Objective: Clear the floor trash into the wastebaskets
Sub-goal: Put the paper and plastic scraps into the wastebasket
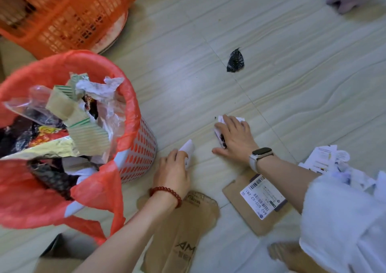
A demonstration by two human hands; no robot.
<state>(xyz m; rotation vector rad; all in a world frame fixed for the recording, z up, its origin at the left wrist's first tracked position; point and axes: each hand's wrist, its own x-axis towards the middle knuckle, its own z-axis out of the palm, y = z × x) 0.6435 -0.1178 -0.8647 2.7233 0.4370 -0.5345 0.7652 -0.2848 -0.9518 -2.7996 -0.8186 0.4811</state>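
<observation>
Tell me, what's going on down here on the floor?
A person is picking up litter. The left hand pinches a white paper scrap, and the right hand presses down on a crumpled paper on the floor. The wastebasket beside them, lined with a red bag, is already heaped. A black wad, cardboard pieces and more papers lie uncollected.

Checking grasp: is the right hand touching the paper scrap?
Touching. The head view shows the right hand lying on the paper scrap, fingers covering it.
</observation>
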